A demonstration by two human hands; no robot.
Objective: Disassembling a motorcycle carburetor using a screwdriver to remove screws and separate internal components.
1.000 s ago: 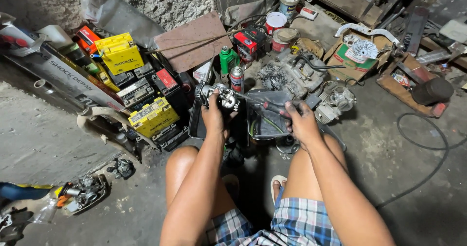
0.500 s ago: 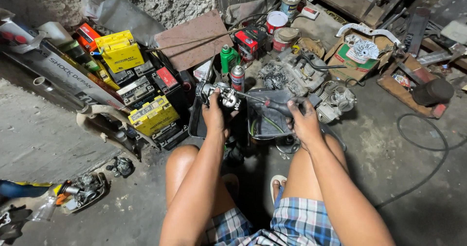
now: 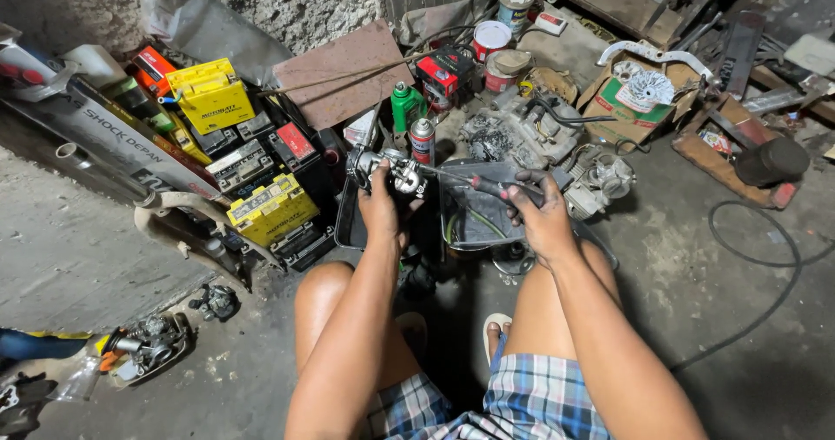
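Left hand (image 3: 381, 207) is clamped around a small silver metal carburettor body (image 3: 393, 172), fingers closed on it, held up over the black plastic tray (image 3: 348, 223) on the floor between the knees. Right hand (image 3: 541, 218) is wrapped tight on the red-and-black handle of a screwdriver (image 3: 487, 185); fingers closed, no gap visible. Key relation: screwdriver's long axis runs roughly 3-to-9 o'clock, thin shaft pointing toward 9 with a slight upward tilt, tip at or just inside the carburettor's right face; exact contact too small to tell. So the part sits at 9 o'clock from the right hand, and the left hand is on it already. Around it: red-capped silver spray can (image 3: 422, 139) and green bottle (image 3: 405, 105) at 12 o'clock, grey engine block (image 3: 513, 131) at 1, yellow battery boxes (image 3: 271, 210) at 9.
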